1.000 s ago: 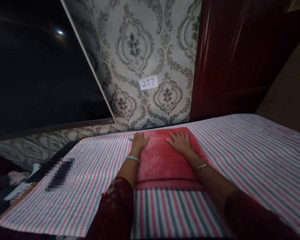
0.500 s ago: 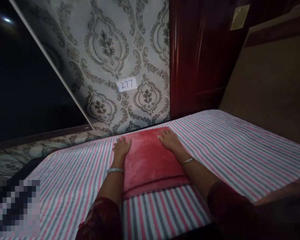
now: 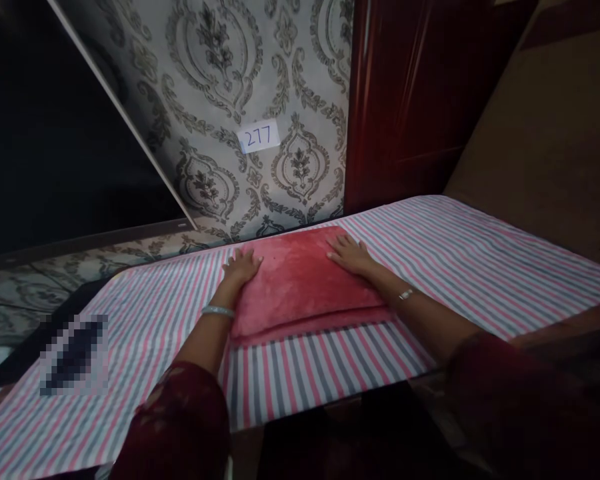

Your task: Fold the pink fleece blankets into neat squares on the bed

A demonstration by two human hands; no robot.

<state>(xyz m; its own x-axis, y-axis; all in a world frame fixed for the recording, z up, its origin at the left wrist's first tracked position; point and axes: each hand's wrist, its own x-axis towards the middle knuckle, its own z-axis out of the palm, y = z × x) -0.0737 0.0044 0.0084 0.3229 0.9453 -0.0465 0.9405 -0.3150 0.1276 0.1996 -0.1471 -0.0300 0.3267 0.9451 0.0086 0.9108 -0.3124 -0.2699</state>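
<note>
A folded, plush pinkish-red cloth (image 3: 295, 280) lies flat on a striped sheet (image 3: 150, 333), with a fold line along its near edge. My left hand (image 3: 243, 265) rests on its left edge, fingers spread and pointing away from me. On the far right part of the cloth lies my right hand (image 3: 351, 255), also with fingers spread. Both palms face down on the fabric, and neither hand grips it. Whether the cloth is a blanket or a cushion cover, I cannot tell.
Behind the sheet stands a patterned wall with a paper label (image 3: 260, 136) reading 277. A large dark screen (image 3: 70, 147) leans in at left. Dark red wood panelling (image 3: 410, 100) and a brown board (image 3: 545, 133) rise at right. A pixelated patch covers something on the left.
The view has tilted down, showing more of the sheet's near edge. My hands have spread slightly further apart on the cloth, which looks wider near its close edge.
</note>
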